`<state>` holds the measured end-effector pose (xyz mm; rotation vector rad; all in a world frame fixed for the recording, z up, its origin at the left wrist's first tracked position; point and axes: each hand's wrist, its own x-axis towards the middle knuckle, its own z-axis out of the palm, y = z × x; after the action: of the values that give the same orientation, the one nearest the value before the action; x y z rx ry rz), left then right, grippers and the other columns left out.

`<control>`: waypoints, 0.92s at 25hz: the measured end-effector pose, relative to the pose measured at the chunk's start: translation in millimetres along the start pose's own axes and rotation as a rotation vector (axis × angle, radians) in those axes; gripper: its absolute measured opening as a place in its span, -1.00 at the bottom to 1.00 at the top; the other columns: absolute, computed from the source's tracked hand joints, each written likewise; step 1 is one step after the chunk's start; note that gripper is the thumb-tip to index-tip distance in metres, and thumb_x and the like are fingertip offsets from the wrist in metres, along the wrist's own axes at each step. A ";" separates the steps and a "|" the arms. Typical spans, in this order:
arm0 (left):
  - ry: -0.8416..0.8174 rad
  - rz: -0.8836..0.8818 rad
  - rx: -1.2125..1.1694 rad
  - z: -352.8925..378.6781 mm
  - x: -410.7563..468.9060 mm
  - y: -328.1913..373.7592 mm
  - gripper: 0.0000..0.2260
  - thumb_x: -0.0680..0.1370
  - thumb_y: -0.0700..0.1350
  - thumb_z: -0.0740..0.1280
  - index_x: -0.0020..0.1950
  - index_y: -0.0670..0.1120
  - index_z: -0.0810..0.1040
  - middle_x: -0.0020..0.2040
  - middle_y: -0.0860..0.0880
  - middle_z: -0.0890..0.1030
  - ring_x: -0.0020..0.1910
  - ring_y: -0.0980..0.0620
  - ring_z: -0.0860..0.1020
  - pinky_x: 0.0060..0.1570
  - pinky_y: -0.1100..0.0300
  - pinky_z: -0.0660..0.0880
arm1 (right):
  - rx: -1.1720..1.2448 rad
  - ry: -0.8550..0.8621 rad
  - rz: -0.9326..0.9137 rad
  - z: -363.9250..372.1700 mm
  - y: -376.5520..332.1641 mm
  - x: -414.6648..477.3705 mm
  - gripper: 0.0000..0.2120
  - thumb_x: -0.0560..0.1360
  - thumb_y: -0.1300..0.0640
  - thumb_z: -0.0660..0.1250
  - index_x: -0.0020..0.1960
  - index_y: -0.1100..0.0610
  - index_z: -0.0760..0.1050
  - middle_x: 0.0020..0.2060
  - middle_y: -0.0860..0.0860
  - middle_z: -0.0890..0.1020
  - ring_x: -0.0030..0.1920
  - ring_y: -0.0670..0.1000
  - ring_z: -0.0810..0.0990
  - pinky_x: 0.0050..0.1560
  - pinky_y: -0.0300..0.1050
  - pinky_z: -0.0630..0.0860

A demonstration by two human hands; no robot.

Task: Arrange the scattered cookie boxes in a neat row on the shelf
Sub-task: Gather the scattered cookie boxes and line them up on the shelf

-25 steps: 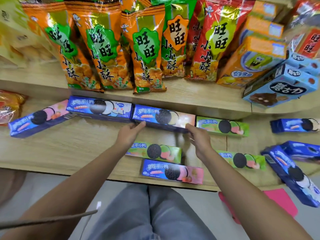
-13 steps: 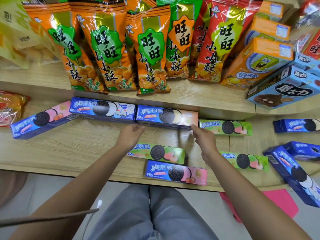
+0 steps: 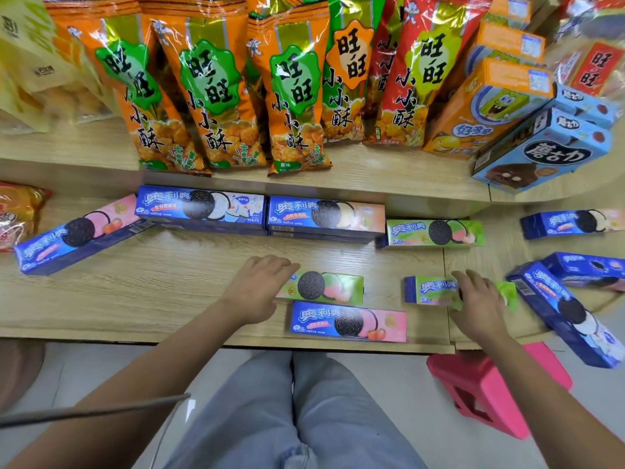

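Observation:
Long cookie boxes lie on the lower wooden shelf [image 3: 142, 299]. Along the back, a blue-and-white box [image 3: 203, 206], a blue-and-orange box [image 3: 326, 216] and a green box [image 3: 436, 232] stand end to end. A pink-and-blue box [image 3: 74, 233] lies tilted at the left. My left hand [image 3: 255, 286] rests with fingers apart over the left end of a green box [image 3: 329, 287]. In front of it lies a pink box [image 3: 350, 321]. My right hand [image 3: 477, 302] covers the middle of another green box [image 3: 431, 291]; its grip is unclear.
More blue boxes lie askew at the right [image 3: 568, 309], [image 3: 588, 270], [image 3: 571, 223]. Upright snack bags [image 3: 216, 96] and boxes [image 3: 541, 150] fill the upper shelf. A pink stool [image 3: 493, 387] stands on the floor at the right, and a snack packet [image 3: 17, 214] lies at the far left.
Both hands have left the blue-and-orange box at the back row and drawn toward me; the left now sits on the near green box, the right on the green box to the right.

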<state>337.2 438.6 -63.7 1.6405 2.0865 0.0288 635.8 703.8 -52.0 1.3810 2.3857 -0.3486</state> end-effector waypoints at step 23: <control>0.264 -0.059 -0.022 -64.1 35.9 93.0 -0.38 0.14 -0.10 0.52 0.18 -0.01 0.47 0.09 0.01 0.56 0.01 -0.09 0.57 -0.30 0.10 0.55 | -0.154 0.332 -0.433 -94.6 -4.2 66.7 -0.38 0.20 0.24 0.46 0.26 0.16 0.45 0.05 0.21 0.56 0.06 0.29 0.48 -0.06 0.10 0.44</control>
<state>391.5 515.2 8.5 1.6354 2.3188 0.2604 584.2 790.3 5.3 0.9026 2.9134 -0.0393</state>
